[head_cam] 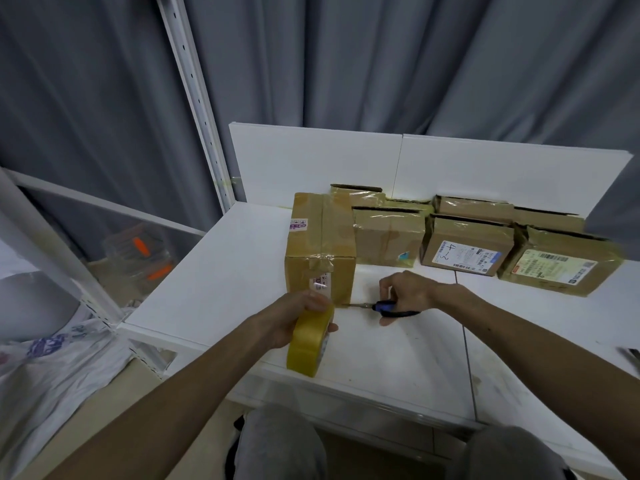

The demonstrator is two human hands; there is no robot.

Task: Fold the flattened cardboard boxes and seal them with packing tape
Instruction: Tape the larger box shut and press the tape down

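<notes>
The tall brown cardboard box (320,244) stands upright in the middle of the white desk (225,271), with shiny tape on it. It is probably light, with stiff sides, so holding its two flat sides should work best. At 6 o'clock the left hand (294,317) curls round the yellow roll of packing tape (308,344). At 4 o'clock the right hand (405,292) grips the blue-handled scissors (384,307), tips near the box's bottom corner. More taped brown boxes (467,244) sit at 2 o'clock. There is room to move at 9 o'clock, but the desk's edge is close at 6.
</notes>
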